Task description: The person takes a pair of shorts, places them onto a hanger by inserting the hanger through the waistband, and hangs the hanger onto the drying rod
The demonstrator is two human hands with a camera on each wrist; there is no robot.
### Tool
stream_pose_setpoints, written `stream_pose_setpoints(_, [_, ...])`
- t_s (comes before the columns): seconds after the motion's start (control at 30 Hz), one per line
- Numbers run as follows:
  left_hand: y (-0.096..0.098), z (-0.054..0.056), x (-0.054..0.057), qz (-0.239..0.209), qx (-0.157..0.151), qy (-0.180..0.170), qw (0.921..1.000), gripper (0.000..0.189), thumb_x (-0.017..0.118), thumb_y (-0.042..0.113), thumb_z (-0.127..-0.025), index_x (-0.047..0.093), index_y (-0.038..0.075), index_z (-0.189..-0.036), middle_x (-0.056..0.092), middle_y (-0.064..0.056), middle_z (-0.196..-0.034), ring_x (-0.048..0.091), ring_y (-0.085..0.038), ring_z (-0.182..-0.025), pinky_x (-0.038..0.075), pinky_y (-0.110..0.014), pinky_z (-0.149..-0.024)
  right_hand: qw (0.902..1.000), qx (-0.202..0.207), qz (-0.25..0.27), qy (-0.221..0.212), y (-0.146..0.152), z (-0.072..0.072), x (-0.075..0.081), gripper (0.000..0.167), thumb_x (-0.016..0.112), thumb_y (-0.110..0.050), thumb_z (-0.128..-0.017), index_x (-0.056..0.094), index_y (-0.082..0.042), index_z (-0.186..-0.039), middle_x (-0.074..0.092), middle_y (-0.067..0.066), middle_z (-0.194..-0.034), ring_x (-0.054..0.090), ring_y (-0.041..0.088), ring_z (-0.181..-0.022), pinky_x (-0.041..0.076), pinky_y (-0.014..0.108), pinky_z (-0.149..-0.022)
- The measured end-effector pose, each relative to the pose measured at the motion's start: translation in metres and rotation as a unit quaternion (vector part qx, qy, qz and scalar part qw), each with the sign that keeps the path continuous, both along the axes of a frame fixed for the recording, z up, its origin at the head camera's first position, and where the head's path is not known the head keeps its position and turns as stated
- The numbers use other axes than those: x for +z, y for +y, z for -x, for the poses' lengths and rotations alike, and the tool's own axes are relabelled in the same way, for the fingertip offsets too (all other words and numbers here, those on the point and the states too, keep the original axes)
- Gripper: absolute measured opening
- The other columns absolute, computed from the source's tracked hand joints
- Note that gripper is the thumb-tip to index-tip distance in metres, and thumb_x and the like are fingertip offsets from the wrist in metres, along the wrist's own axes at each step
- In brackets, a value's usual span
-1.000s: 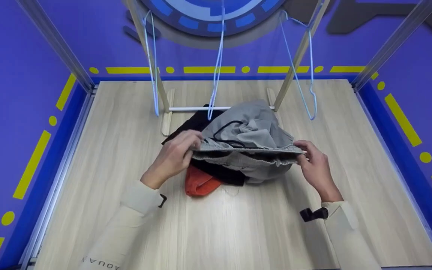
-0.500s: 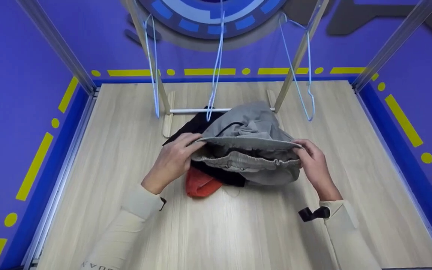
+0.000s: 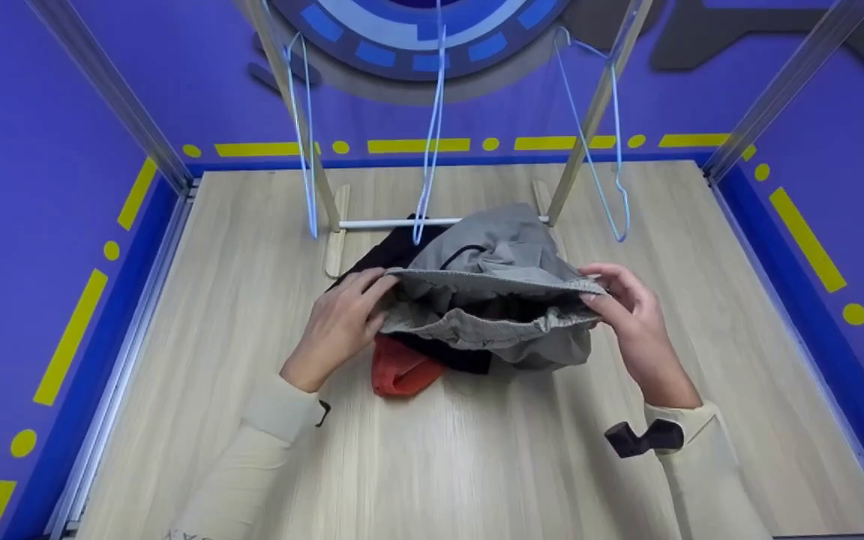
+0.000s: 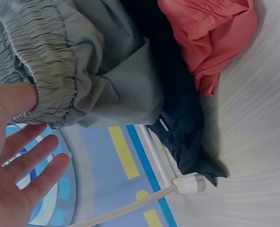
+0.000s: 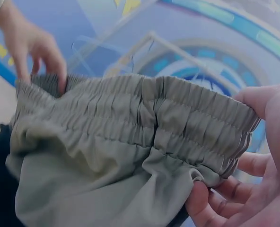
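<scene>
Grey pants [image 3: 511,232] with a gathered elastic waistband [image 5: 121,109] and a black drawstring [image 3: 462,255] are held up at the waist, its opening gaping toward me. My left hand [image 3: 342,322] holds the waistband's left end, thumb tucked inside the band in the left wrist view, other fingers outside. At the opposite end my right hand [image 3: 638,330] pinches the band between thumb and fingers. Beneath the pants lie a black garment [image 4: 178,104] and a folded red-orange garment [image 3: 402,371], both partly covered.
Behind the clothes stands a rack with wooden posts [image 3: 593,112] and a low white bar [image 3: 379,223]. Light-blue hangers [image 3: 432,142] hang from it at left, middle and right. Blue walls [image 3: 42,187] enclose the wooden tabletop [image 3: 432,465] at the back and sides.
The waistband's mouth has spread from a narrow slit to a wide gap. My right hand has shifted its hold at the right end; the left hand has barely moved.
</scene>
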State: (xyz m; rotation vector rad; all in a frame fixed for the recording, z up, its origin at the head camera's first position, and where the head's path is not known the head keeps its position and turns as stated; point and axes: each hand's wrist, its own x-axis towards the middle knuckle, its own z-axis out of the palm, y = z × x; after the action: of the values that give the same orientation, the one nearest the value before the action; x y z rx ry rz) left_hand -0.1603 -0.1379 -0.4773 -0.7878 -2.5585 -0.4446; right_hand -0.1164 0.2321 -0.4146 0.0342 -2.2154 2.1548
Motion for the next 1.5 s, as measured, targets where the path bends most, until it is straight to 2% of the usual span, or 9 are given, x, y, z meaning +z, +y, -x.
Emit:
stream_pose_setpoints(0.17, [-0.001, 0.0, -0.004, -0.027, -0.015, 0.004, 0.9995, 0.035, 0.069, 0.007, -0.084, 0.064, 0.016, -0.117, 0.063, -0.002, -0.123, 0.063, -0.02, -0.108, 0.055, -0.038, -0.075, 0.9972, 0.012, 0.039, 0.062, -0.01, -0.005, 0.026, 0.026, 0.056, 0.004, -0.09, 0.058, 0.007, -0.115, 0.064, 0.004, -0.1, 0.063, 0.01, -0.086, 0.052, 0.022, -0.073])
stream_pose_setpoints(0.33, [-0.002, 0.0, -0.008, -0.052, -0.054, 0.009, 0.9971, 0.012, 0.062, 0.012, -0.091, 0.07, 0.016, -0.099, 0.067, 0.002, -0.11, 0.065, -0.014, -0.097, 0.055, -0.033, -0.075, 0.9865, 0.035, 0.095, 0.129, -0.017, -0.009, 0.056, 0.025, 0.055, 0.007, -0.09, 0.059, 0.008, -0.114, 0.061, 0.007, -0.103, 0.063, 0.011, -0.088, 0.052, 0.022, -0.075])
stream_pose_setpoints(0.57, [-0.002, -0.003, -0.003, -0.118, -0.104, -0.01, 0.9874, 0.022, 0.059, 0.011, -0.088, 0.067, 0.014, -0.109, 0.066, 0.001, -0.114, 0.064, -0.014, -0.103, 0.054, -0.033, -0.084, 0.966, 0.033, 0.152, 0.207, -0.024, -0.014, 0.105, 0.028, 0.055, 0.017, -0.083, 0.061, 0.012, -0.111, 0.061, 0.013, -0.102, 0.064, 0.017, -0.087, 0.053, 0.023, -0.073])
stream_pose_setpoints(0.67, [-0.001, -0.002, 0.003, -0.142, -0.112, 0.016, 0.9833, 0.025, 0.065, 0.015, -0.086, 0.065, 0.013, -0.111, 0.065, 0.001, -0.114, 0.064, -0.013, -0.103, 0.054, -0.033, -0.084, 0.9602, 0.02, 0.153, 0.233, -0.027, -0.016, 0.126, 0.028, 0.055, 0.019, -0.082, 0.059, 0.016, -0.109, 0.06, 0.018, -0.103, 0.064, 0.021, -0.086, 0.053, 0.025, -0.073])
stream_pose_setpoints(0.77, [0.003, -0.004, 0.012, -0.179, -0.118, 0.079, 0.9735, 0.025, 0.073, 0.018, -0.082, 0.065, 0.009, -0.104, 0.067, -0.002, -0.109, 0.066, -0.015, -0.097, 0.054, -0.033, -0.081, 0.9536, 0.011, 0.155, 0.258, -0.03, -0.016, 0.143, 0.028, 0.055, 0.02, -0.08, 0.057, 0.021, -0.108, 0.06, 0.023, -0.103, 0.063, 0.025, -0.085, 0.052, 0.027, -0.072])
stream_pose_setpoints(0.93, [0.009, -0.008, 0.042, -0.26, -0.116, 0.184, 0.9407, 0.021, 0.078, 0.014, -0.079, 0.068, 0.002, -0.093, 0.072, -0.009, -0.098, 0.07, -0.022, -0.088, 0.055, -0.035, -0.078, 0.9322, -0.011, 0.181, 0.313, -0.026, -0.011, 0.164, 0.031, 0.059, 0.018, -0.075, 0.053, 0.029, -0.104, 0.062, 0.031, -0.097, 0.06, 0.03, -0.084, 0.051, 0.03, -0.073])
stream_pose_setpoints(1.13, [0.007, -0.008, 0.092, -0.315, -0.112, 0.254, 0.9077, 0.014, 0.074, 0.002, -0.078, 0.067, -0.001, -0.09, 0.072, -0.014, -0.091, 0.067, -0.024, -0.077, 0.052, -0.033, -0.067, 0.9085, -0.045, 0.224, 0.35, -0.013, 0.0, 0.177, 0.036, 0.062, 0.015, -0.072, 0.048, 0.034, -0.1, 0.058, 0.038, -0.09, 0.061, 0.038, -0.081, 0.053, 0.035, -0.072])
stream_pose_setpoints(1.3, [0.006, -0.008, 0.134, -0.329, -0.105, 0.301, 0.889, 0.014, 0.073, -0.003, -0.075, 0.066, -0.001, -0.088, 0.07, -0.015, -0.086, 0.058, -0.022, -0.065, 0.044, -0.031, -0.058, 0.8969, -0.059, 0.259, 0.353, 0.0, 0.008, 0.182, 0.039, 0.062, 0.013, -0.073, 0.045, 0.034, -0.1, 0.056, 0.04, -0.09, 0.062, 0.042, -0.079, 0.055, 0.04, -0.071])
stream_pose_setpoints(1.5, [0.003, -0.013, 0.181, -0.332, -0.094, 0.344, 0.8731, 0.016, 0.076, -0.005, -0.072, 0.065, -0.001, -0.083, 0.068, -0.016, -0.079, 0.062, -0.03, -0.068, 0.049, -0.04, -0.063, 0.8919, -0.071, 0.28, 0.348, 0.008, 0.013, 0.183, 0.04, 0.064, 0.01, -0.075, 0.045, 0.033, -0.102, 0.056, 0.039, -0.093, 0.063, 0.04, -0.078, 0.055, 0.039, -0.072])
